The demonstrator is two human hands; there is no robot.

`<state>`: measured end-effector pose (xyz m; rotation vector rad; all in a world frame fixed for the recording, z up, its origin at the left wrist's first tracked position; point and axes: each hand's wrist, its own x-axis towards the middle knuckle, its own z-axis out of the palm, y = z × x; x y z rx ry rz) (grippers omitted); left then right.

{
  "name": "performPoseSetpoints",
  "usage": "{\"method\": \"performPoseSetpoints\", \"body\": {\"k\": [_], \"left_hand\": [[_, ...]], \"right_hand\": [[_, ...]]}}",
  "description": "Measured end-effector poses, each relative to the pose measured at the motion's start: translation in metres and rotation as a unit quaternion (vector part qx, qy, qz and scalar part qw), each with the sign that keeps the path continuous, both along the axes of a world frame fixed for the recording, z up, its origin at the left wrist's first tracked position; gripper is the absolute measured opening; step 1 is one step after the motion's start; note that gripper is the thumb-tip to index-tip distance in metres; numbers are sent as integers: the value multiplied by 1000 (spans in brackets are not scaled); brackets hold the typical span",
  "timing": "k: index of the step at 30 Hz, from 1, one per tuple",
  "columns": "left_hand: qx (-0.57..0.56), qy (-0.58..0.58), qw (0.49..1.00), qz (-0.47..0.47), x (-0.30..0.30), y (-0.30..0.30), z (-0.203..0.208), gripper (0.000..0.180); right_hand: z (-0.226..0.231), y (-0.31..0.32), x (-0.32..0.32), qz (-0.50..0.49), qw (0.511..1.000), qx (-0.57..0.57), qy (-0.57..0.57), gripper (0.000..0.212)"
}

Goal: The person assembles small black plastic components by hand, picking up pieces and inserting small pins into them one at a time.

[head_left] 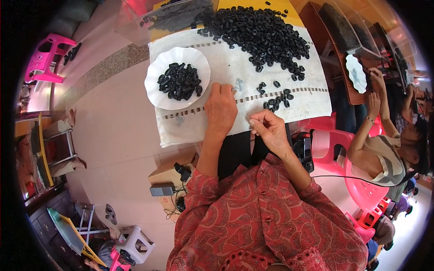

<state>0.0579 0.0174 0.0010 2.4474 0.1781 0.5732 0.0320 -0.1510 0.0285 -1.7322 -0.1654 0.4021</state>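
Observation:
My left hand rests over the white cloth, fingers curled down and closed beside a few tiny silvery pieces. Whatever its fingertips may hold is hidden. Close to the cloth's near edge, my right hand has thumb and finger pressed together; anything between them is too small to name. Left of my left hand stands a white scalloped plate bearing a heap of small black parts. Small loose black oval rings lie just beyond my right hand. A large pile of similar rings covers the far side.
The white cloth with brown dashed stripes lies over a yellow surface. A small clear round item is near its left edge. Below stands a cardboard box with a dark device. At right, a co-worker sits by another white plate.

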Motion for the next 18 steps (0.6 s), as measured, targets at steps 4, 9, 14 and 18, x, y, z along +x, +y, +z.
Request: {"method": "performPoseSetpoints", "body": {"k": [4,9,14,18], "left_hand": [[-207,-41,977,-39,-7,5,4,11],[-481,60,873,-56,-13,9,10,12],[-613,84,780,-96,-18,8,14,13],[-622,88,770,-111,-22,8,12,13]], "right_hand": [[-2,2,1,-1,1000,16,3,7],[6,11,10,-36,998,43,7,10],[16,26,26,-50,995,83,10,18],[10,27,33,-30,996,82,4,18]]}}
